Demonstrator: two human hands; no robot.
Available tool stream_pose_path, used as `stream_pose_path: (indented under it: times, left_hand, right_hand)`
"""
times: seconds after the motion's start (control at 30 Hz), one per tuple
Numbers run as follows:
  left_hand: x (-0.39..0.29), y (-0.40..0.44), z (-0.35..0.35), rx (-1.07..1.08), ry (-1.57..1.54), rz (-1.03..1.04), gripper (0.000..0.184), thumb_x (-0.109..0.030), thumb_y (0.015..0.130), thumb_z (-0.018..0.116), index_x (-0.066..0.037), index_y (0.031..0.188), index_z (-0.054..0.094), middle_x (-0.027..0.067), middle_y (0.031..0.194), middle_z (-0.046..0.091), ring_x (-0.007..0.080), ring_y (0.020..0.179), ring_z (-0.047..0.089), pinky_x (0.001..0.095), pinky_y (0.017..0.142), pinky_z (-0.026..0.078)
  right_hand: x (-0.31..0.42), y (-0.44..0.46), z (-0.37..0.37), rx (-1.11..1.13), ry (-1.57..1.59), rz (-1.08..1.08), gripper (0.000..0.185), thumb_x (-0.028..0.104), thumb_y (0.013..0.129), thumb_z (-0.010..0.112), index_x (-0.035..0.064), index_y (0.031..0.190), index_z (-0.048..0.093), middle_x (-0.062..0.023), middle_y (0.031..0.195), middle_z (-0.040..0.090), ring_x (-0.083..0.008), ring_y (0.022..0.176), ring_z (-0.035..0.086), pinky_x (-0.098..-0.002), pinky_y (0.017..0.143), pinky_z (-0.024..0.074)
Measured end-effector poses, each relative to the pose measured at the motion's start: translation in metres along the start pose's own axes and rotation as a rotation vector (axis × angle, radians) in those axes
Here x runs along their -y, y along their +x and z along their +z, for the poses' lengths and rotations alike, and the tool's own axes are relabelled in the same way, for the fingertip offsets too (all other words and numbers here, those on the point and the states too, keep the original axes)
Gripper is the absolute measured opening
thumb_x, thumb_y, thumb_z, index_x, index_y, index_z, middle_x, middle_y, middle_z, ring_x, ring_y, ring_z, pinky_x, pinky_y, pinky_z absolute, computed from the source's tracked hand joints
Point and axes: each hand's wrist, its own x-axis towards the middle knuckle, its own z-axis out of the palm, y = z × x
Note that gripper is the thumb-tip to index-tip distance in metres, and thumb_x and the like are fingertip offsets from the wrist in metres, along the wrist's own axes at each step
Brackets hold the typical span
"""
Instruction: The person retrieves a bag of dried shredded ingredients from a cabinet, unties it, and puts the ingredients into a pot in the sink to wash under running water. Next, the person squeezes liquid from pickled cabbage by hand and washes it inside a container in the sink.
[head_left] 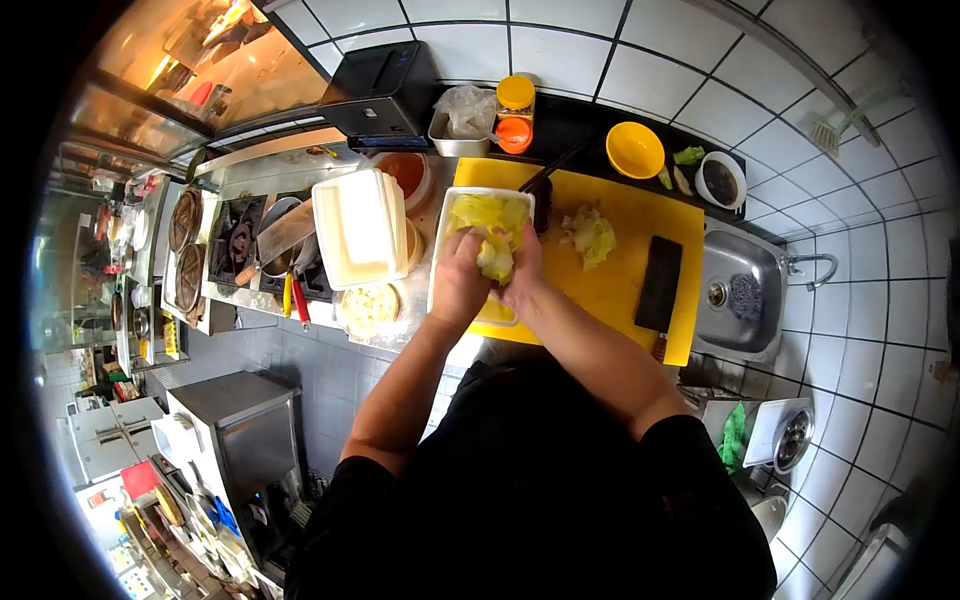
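Observation:
Both my hands are closed around a clump of pale green cabbage leaves [496,257], above a white rectangular container [433,290]. My left hand [462,278] grips the clump from its left side. From the other side, my right hand [524,272] holds it, with some fingers hidden behind the leaves. More yellow-green leaves [490,208] lie in the container. The container rests on the left part of a yellow cutting board [610,300]. To the right on the board are a loose piece of cabbage [590,238] and a dark-bladed cleaver [659,285].
A stack of cream tubs [350,235] stands left of the container, near a large knife [285,232] over the stove [235,250]. Along the back are jars [515,93], a yellow bowl [635,150] and a white bowl [720,180]. A sink [745,335] adjoins the board's right edge.

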Motion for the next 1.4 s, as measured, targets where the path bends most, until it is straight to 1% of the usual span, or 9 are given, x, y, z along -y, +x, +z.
stream_pose_path:
  times: [0.1, 0.3, 0.4, 0.5, 0.8, 0.87, 1.0, 1.13, 1.4]
  left_hand:
    - [0.003, -0.005, 0.005, 0.032, -0.020, -0.039, 0.056, 0.004, 0.066, 0.075, -0.003, 0.118, 0.058, 0.0226, 0.117, 0.063, 0.0449, 0.106, 0.061, 0.0459, 0.090, 0.052]
    - [0.011, -0.014, 0.012, 0.049, -0.273, -0.038, 0.059, -0.017, 0.077, 0.075, -0.001, 0.128, 0.053, 0.0262, 0.123, 0.057, 0.0474, 0.124, 0.048, 0.0506, 0.110, 0.037]
    - [0.004, -0.012, 0.025, -0.090, -0.202, -0.059, 0.057, -0.024, 0.084, 0.072, -0.001, 0.133, 0.053, 0.0275, 0.131, 0.055, 0.0473, 0.133, 0.042, 0.0520, 0.115, 0.030]
    - [0.013, -0.008, 0.036, -0.111, -0.219, -0.184, 0.051, -0.024, 0.087, 0.072, 0.000, 0.130, 0.057, 0.0269, 0.136, 0.055, 0.0449, 0.134, 0.044, 0.0493, 0.113, 0.034]
    - [0.028, -0.003, 0.049, -0.180, -0.470, -0.429, 0.037, -0.019, 0.087, 0.076, 0.003, 0.115, 0.068, 0.0231, 0.107, 0.070, 0.0370, 0.099, 0.069, 0.0383, 0.089, 0.053]
    - [0.032, -0.003, 0.050, -0.181, -0.413, -0.415, 0.035, -0.017, 0.086, 0.075, 0.003, 0.114, 0.068, 0.0230, 0.107, 0.070, 0.0370, 0.098, 0.069, 0.0383, 0.088, 0.054]
    - [0.037, -0.001, 0.040, -0.136, -0.380, -0.309, 0.030, -0.014, 0.085, 0.074, 0.003, 0.110, 0.068, 0.0225, 0.104, 0.069, 0.0379, 0.095, 0.068, 0.0384, 0.086, 0.054]
    - [0.033, 0.009, 0.028, -0.102, -0.243, 0.007, 0.030, -0.009, 0.082, 0.073, 0.001, 0.110, 0.068, 0.0202, 0.108, 0.069, 0.0394, 0.102, 0.065, 0.0415, 0.090, 0.053]
    - [0.014, 0.016, 0.025, -0.058, -0.329, 0.069, 0.036, -0.013, 0.086, 0.068, -0.001, 0.120, 0.068, 0.0232, 0.123, 0.066, 0.0403, 0.117, 0.061, 0.0422, 0.103, 0.048]
  right_hand:
    - [0.001, 0.011, -0.005, 0.024, -0.039, -0.002, 0.063, 0.061, 0.104, 0.030, 0.0145, 0.134, 0.058, -0.0102, 0.128, 0.064, -0.0291, 0.118, 0.062, -0.0450, 0.101, 0.0513]
    - [0.005, 0.043, -0.026, 0.177, -0.056, 0.018, 0.057, 0.054, 0.107, 0.030, 0.0114, 0.135, 0.056, -0.0111, 0.129, 0.064, -0.0280, 0.114, 0.065, -0.0435, 0.102, 0.0516]
    - [0.004, 0.015, -0.001, 0.128, -0.025, -0.044, 0.058, 0.052, 0.107, 0.029, 0.0079, 0.136, 0.054, -0.0120, 0.128, 0.063, -0.0283, 0.116, 0.064, -0.0438, 0.103, 0.0506]
    - [-0.001, 0.007, 0.011, 0.024, -0.033, -0.077, 0.058, 0.050, 0.108, 0.027, 0.0067, 0.136, 0.053, -0.0129, 0.131, 0.061, -0.0289, 0.120, 0.062, -0.0445, 0.106, 0.0487]
    - [-0.004, 0.030, 0.008, -0.188, -0.101, -0.114, 0.053, 0.040, 0.107, 0.029, 0.0046, 0.140, 0.050, -0.0150, 0.134, 0.059, -0.0303, 0.123, 0.059, -0.0440, 0.108, 0.0463]
    - [-0.005, 0.015, 0.024, -0.323, -0.119, -0.102, 0.050, 0.038, 0.106, 0.031, 0.0046, 0.136, 0.053, -0.0145, 0.131, 0.061, -0.0289, 0.120, 0.060, -0.0434, 0.107, 0.0473]
    - [-0.006, 0.022, 0.017, -0.230, -0.112, -0.094, 0.048, 0.039, 0.105, 0.032, 0.0059, 0.130, 0.056, -0.0131, 0.126, 0.063, -0.0278, 0.118, 0.061, -0.0433, 0.106, 0.0477]
    - [0.000, 0.019, 0.016, -0.137, -0.141, -0.049, 0.047, 0.043, 0.105, 0.034, 0.0077, 0.125, 0.058, -0.0107, 0.123, 0.064, -0.0266, 0.114, 0.063, -0.0434, 0.103, 0.0497]
    - [-0.007, 0.053, -0.017, 0.075, -0.093, 0.003, 0.055, 0.049, 0.106, 0.030, 0.0067, 0.127, 0.057, -0.0122, 0.123, 0.064, -0.0272, 0.115, 0.062, -0.0423, 0.103, 0.0502]
